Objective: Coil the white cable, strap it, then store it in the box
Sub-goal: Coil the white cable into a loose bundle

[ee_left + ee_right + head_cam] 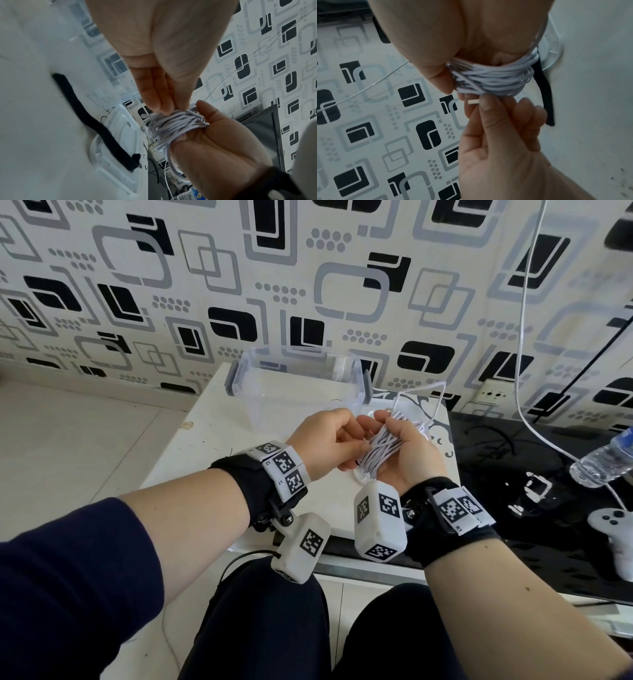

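The white cable (381, 451) is coiled into a bundle that my right hand (399, 440) holds across its palm, thumb over the strands. A loose loop rises behind it. My left hand (354, 444) pinches the bundle's near side; the right wrist view shows its fingertips (485, 106) holding a white plug tip against the coil (493, 79). The left wrist view shows the same pinch on the coil (173, 124). A black strap (96, 121) lies loose on the white table, across a clear lid (123, 136). The clear box (294, 386) stands open just behind both hands.
The white table (205, 446) ends at a patterned wall. To the right on a black glass top (507, 474) lie a water bottle (603, 460) and a white game controller (613, 525). A thin white cord (522, 344) hangs down there past a wall socket (493, 396).
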